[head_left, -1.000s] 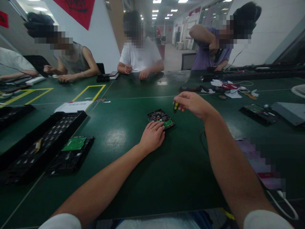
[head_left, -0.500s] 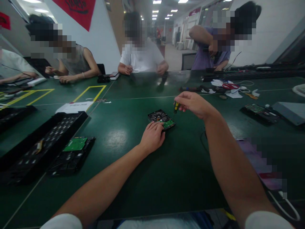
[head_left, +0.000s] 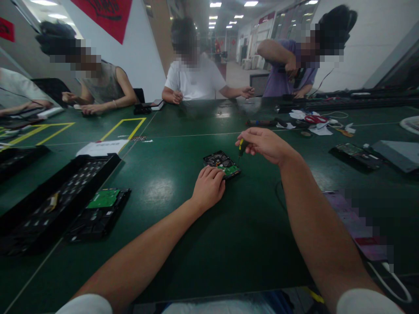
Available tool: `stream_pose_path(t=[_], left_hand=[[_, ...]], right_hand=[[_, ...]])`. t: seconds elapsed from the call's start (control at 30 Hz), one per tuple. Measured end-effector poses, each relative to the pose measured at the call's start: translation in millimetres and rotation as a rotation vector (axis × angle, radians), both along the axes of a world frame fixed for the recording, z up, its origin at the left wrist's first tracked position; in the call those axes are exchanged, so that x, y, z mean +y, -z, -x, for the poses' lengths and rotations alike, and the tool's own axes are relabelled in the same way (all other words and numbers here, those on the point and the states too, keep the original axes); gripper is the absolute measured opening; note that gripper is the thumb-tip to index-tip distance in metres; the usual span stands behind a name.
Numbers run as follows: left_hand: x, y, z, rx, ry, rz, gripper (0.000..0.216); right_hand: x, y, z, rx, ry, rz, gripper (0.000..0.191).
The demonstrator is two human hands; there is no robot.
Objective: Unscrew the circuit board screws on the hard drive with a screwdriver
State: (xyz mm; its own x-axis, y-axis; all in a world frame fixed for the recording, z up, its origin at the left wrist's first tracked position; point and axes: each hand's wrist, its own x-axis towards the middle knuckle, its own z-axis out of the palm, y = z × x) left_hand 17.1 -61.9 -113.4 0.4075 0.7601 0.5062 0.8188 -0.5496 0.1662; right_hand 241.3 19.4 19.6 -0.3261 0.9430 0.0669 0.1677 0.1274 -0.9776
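Observation:
A hard drive (head_left: pixel 220 158) lies on the green table with its green circuit board (head_left: pixel 233 170) facing up. My left hand (head_left: pixel 211 183) holds its near left part, fingers over the top and thumb by the near edge, hiding some of the board. Pinched in my right hand (head_left: pixel 260 141) is a small screwdriver (head_left: pixel 241 147) with a yellow and black handle. Its thin shaft points down at the right edge of the drive; whether the tip touches a screw is too small to tell.
A long black tray (head_left: pixel 65 192) and a second hard drive (head_left: pixel 98 213) lie to the left. At right are another drive (head_left: pixel 355 156), a grey metal box (head_left: pixel 397 152) and a purple phone-like slab (head_left: pixel 352 218) with a white cable. Several people sit across the table.
My right hand has turned a little and the screwdriver's handle tilts differently. My left hand and the drive have hardly moved. Across the table, a person's hand has moved to the right.

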Motion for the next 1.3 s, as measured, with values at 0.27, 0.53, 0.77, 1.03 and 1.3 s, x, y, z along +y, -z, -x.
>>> stream_pose_path(t=[0.27,0.53,0.77,1.03,1.3], left_hand=[[2.3,-0.1,0.5,-0.065,-0.035,-0.019,0.026],[6.6,5.5,5.8,-0.105,-0.160,0.022,0.032],[7.6,6.1,5.5,-0.081,-0.255,0.136,0.035],[-2.9,-8.3,-1.8,-0.026,-0.329,0.258,0.043],[-2.5,-7.8,-4.1,-0.002,-0.318,0.276,0.053]], right_hand=[[-3.1,-4.7,1.2,0.076,-0.066,0.100,0.016],[-2.4,-4.9,-1.2,-0.037,0.028,-0.008,0.008],[3.1,-1.7,-1.9,-0.080,0.098,-0.055,0.014],[3.1,-2.0,-1.7,-0.076,0.103,-0.075,0.009],[4.3,1.1,-0.5,-0.017,0.063,-0.025,0.014]])
